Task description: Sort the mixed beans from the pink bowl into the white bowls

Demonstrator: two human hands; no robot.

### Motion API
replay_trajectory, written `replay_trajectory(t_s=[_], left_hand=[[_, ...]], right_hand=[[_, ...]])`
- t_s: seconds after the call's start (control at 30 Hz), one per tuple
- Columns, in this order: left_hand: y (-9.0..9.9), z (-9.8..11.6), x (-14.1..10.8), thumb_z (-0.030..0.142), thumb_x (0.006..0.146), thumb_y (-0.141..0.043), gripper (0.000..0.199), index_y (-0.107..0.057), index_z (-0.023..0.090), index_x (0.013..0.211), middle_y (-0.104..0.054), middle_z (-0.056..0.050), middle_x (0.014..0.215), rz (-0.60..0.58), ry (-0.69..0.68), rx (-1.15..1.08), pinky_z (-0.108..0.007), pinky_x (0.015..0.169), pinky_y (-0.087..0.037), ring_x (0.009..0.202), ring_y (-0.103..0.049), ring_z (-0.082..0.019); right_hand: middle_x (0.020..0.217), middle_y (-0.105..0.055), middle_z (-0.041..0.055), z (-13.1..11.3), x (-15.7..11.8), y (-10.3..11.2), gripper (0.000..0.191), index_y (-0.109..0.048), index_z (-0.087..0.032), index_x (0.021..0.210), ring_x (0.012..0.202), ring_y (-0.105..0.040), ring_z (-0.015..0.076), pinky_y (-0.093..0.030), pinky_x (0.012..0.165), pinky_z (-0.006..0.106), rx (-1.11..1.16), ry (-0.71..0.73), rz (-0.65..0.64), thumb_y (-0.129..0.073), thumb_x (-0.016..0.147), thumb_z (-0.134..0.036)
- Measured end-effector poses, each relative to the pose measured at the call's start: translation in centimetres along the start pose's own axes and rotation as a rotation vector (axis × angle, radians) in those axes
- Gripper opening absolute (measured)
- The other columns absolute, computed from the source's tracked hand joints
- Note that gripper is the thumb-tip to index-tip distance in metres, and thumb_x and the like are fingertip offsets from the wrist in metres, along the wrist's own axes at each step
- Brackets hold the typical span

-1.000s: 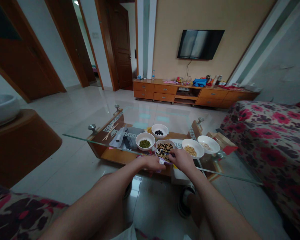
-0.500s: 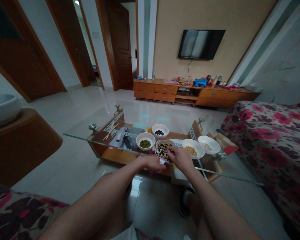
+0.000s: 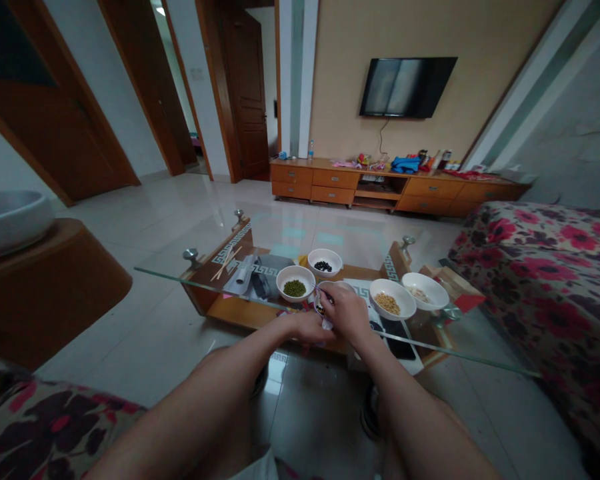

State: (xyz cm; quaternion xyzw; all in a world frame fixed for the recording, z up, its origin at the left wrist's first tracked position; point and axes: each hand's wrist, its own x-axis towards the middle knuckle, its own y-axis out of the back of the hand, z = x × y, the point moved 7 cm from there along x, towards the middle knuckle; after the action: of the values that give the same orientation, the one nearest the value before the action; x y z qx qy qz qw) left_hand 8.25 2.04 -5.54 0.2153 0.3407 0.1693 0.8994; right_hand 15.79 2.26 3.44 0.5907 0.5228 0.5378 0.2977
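Observation:
My left hand [image 3: 311,328] is closed on the near edge of a bowl [image 3: 317,302] of mixed black and tan beans, at the table's front edge. Over that bowl, hiding most of it, is my right hand [image 3: 349,311], its fingers pinched around a thin, dark, tweezers-like tool [image 3: 319,288]. The tool's tip points left, close to the rim of a white bowl [image 3: 280,288] of green beans. Behind stands a white bowl [image 3: 336,255] with black beans. To the right are a white bowl [image 3: 405,301] of tan beans and another white bowl [image 3: 441,298] with pale pieces.
The bowls stand on a glass table [image 3: 165,275] with a wooden shelf below. Chopsticks [image 3: 225,264] and a clear roll [image 3: 243,272] show at its left. A dark flat device [image 3: 399,341] is seen through the glass. A flowered sofa [image 3: 540,267] stands at the right.
My right hand has moved left and now covers most of the mixed-bean bowl, with the tool tip nearer the green beans. The left hand keeps its grip. The view has shifted slightly.

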Motion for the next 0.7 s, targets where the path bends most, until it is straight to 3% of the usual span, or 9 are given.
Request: replay_trajectory(t_s=[0.13,0.33,0.7], left_hand=[[0.1,0.1,-0.3,0.032,0.086,-0.047,0.018,-0.056,0.017,0.083,-0.056,0.002,0.062,-0.007,-0.015,-0.020,-0.024,0.045,-0.050,0.045,-0.055,-0.012],[0.3,0.5,-0.9,0.031,0.083,-0.049,0.017,-0.057,0.016,0.083,-0.057,0.001,0.061,0.012,-0.020,-0.033,-0.026,0.048,-0.052,0.046,-0.055,-0.013],[0.1,-0.2,0.2,0.033,0.084,-0.049,0.017,-0.056,0.017,0.082,-0.059,0.000,0.067,-0.009,-0.001,-0.036,-0.027,0.045,-0.052,0.045,-0.056,-0.013]], right_hand=[[0.108,-0.073,0.0009,2.4,-0.4,0.6,0.030,-0.069,-0.030,0.112,0.092,-0.066,0.0190,-0.043,0.074,0.027,-0.018,-0.058,0.014,-0.046,0.093,-0.036],[0.095,-0.075,0.0052,6.0,-1.5,0.7,0.031,-0.073,-0.027,0.104,0.086,-0.068,0.0214,-0.044,0.072,0.028,-0.113,-0.159,-0.083,-0.047,0.092,-0.039],[0.094,-0.075,0.0071,6.5,-1.8,-0.8,0.031,-0.073,-0.027,0.104,0.087,-0.068,0.0217,-0.043,0.072,0.029,-0.167,-0.178,-0.238,-0.048,0.091,-0.038]])
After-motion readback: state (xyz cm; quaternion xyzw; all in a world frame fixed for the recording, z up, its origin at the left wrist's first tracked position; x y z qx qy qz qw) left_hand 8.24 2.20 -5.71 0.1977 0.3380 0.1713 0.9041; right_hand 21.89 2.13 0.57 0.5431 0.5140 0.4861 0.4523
